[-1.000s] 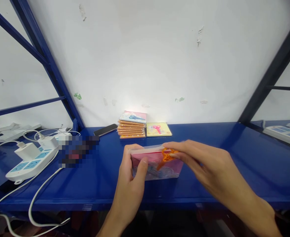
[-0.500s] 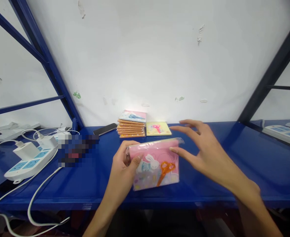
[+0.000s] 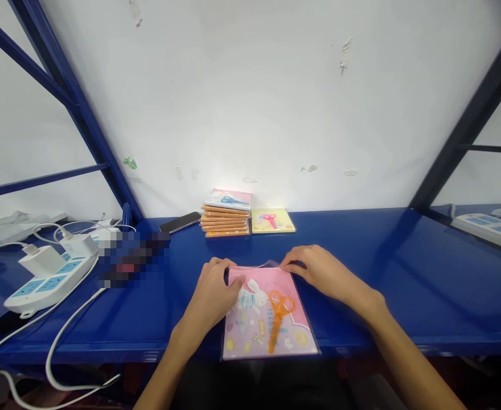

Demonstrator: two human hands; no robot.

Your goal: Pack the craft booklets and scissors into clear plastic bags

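A pink booklet [image 3: 250,333] with a white rabbit print lies in a clear plastic bag near the table's front edge. Orange scissors [image 3: 278,316] show on its right half, under the film. My left hand [image 3: 214,293] grips the booklet's upper left side, thumb on top and fingers around the edge. At the top right corner, my right hand [image 3: 312,267] pinches the upper edge of the bag [image 3: 271,263]. The fingertips of my right hand are close together there.
Against the wall stands a stack of bagged booklets [image 3: 225,222], blue scissors on top. Beside it lies a yellow booklet [image 3: 287,221] with pink scissors. Left are a phone [image 3: 180,222], a blurred-out object, a power strip [image 3: 52,285] and white cables. Another power strip [image 3: 493,228] sits far right.
The bagged booklet has come down from a raised tilt to lie flatter, nearer the front edge. My right hand has moved down and closed from spread fingers to a pinch at the corner.
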